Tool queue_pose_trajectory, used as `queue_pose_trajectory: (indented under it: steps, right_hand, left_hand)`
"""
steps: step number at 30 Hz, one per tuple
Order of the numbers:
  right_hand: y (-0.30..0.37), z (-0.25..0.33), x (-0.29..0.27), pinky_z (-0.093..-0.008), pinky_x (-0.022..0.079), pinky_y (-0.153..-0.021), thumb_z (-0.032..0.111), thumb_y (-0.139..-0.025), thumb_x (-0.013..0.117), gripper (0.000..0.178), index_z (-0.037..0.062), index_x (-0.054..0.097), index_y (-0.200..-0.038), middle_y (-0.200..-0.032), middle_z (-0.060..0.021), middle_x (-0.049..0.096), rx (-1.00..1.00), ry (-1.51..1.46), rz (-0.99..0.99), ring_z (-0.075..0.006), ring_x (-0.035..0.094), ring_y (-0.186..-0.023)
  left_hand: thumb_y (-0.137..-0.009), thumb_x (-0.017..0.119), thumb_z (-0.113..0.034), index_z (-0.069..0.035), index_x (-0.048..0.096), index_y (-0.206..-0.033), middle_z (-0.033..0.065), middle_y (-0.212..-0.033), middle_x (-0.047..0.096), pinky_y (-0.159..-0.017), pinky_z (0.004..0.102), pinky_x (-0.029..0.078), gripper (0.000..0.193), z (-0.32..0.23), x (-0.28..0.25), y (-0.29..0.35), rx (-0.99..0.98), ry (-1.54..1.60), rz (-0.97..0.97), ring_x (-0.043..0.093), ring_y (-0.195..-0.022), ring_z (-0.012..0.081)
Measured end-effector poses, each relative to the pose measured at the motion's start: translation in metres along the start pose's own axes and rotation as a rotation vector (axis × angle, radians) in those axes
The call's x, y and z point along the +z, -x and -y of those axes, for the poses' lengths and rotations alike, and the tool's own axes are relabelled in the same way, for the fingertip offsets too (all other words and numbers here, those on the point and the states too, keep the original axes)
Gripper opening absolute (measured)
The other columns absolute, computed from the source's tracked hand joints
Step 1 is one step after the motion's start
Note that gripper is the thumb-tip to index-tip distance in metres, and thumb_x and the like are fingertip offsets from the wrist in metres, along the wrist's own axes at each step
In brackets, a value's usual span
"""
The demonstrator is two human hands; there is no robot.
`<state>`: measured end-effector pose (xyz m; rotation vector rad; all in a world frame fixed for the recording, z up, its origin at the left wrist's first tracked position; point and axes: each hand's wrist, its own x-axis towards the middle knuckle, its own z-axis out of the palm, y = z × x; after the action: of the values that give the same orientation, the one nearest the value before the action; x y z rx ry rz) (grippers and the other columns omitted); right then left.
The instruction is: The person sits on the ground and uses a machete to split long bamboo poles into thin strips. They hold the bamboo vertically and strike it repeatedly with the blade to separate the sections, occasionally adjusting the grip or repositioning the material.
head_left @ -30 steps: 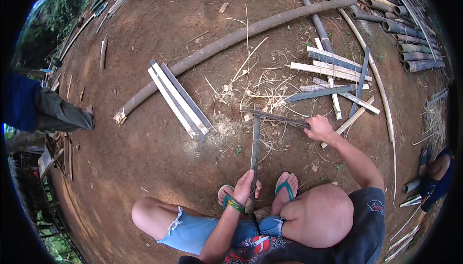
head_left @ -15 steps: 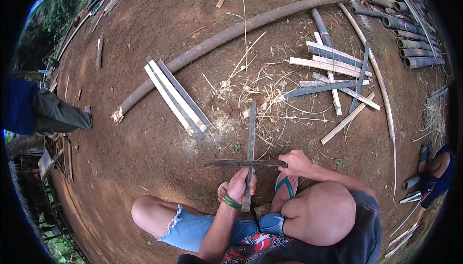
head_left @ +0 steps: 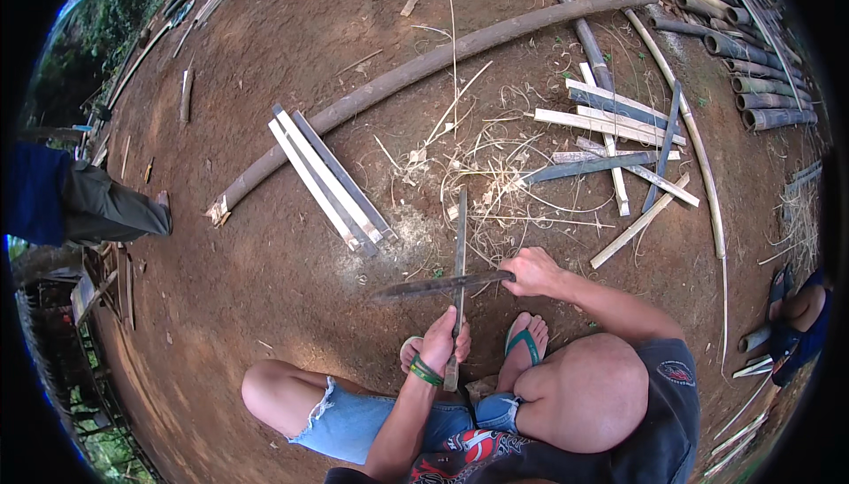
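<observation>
Bamboo splitting on bare earth, some way along and far from finished.

Whole poles (head_left: 424, 68) lie uncut across the upper frame, more stacked at upper right (head_left: 761, 86); split slats (head_left: 332, 179) sit at centre left, others scattered at right (head_left: 619, 130). Open dirt lies at the left; a bystander's leg (head_left: 97, 210) stands at the left edge. Lower centre, the left hand (head_left: 442, 342) is closed round an upright strip (head_left: 460, 254); the right hand (head_left: 531, 274) grips a long blade (head_left: 433, 286) laid across it, seemingly just biting in.
</observation>
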<state>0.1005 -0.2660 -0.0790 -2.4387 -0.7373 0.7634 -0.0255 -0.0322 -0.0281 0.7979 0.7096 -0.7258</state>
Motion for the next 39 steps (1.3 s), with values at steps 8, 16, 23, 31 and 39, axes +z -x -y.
queue_pose_trajectory:
  steps: [8,16,23,31,39]
  right_hand:
    - [-0.028,-0.004,-0.020,-0.0488,0.059,-0.074,0.020,-0.080,0.067,0.024,-0.0016,0.073,-0.089,-0.068,-0.0226,0.068,0.119,-0.013,0.142,-0.0392,0.070,-0.067]
    - [-0.064,-0.041,-0.030,-0.0440,0.060,-0.064,0.019,-0.084,0.066,0.021,0.0009,0.074,-0.091,-0.064,-0.0153,0.066,0.184,0.073,-0.003,-0.0283,0.068,-0.061]
    - [-0.058,-0.038,-0.029,-0.0482,0.059,-0.075,0.023,-0.082,0.067,0.026,-0.0011,0.073,-0.089,-0.073,-0.0224,0.069,0.252,0.008,0.050,-0.0396,0.071,-0.074]
    - [-0.030,-0.027,-0.035,-0.0502,0.058,-0.078,0.025,-0.081,0.067,0.027,0.0021,0.074,-0.093,-0.074,-0.0248,0.069,0.107,0.087,0.030,-0.0433,0.070,-0.075]
    - [-0.023,-0.014,-0.099,-0.0503,0.058,-0.068,0.020,-0.078,0.067,0.019,0.0018,0.071,-0.080,-0.064,-0.0199,0.067,0.025,0.038,-0.141,-0.0388,0.066,-0.057]
  left_hand:
    - [-0.108,0.038,-0.046,-0.015,0.049,-0.092,-0.0042,-0.056,0.037,-0.034,0.0234,0.027,0.036,-0.003,-0.003,-0.003,-0.027,0.173,0.017,0.035,-0.039,0.0077]
    - [-0.108,0.038,-0.045,-0.015,0.050,-0.093,-0.0040,-0.055,0.036,-0.033,0.0229,0.027,0.036,-0.007,-0.004,-0.005,-0.051,0.230,0.033,0.034,-0.037,0.0072]
    - [-0.108,0.038,-0.043,-0.014,0.050,-0.094,-0.0047,-0.056,0.036,-0.033,0.0220,0.029,0.035,-0.005,-0.008,-0.004,-0.063,0.273,0.054,0.033,-0.037,0.0063]
    - [-0.109,0.035,-0.043,-0.013,0.049,-0.095,-0.0041,-0.055,0.036,-0.032,0.0222,0.029,0.036,-0.002,-0.013,0.010,-0.062,0.300,0.136,0.034,-0.036,0.0068]
    - [-0.110,0.030,-0.043,-0.013,0.045,-0.093,-0.0030,-0.054,0.035,-0.030,0.0241,0.028,0.038,-0.037,0.007,0.060,0.054,0.231,0.272,0.033,-0.034,0.0087]
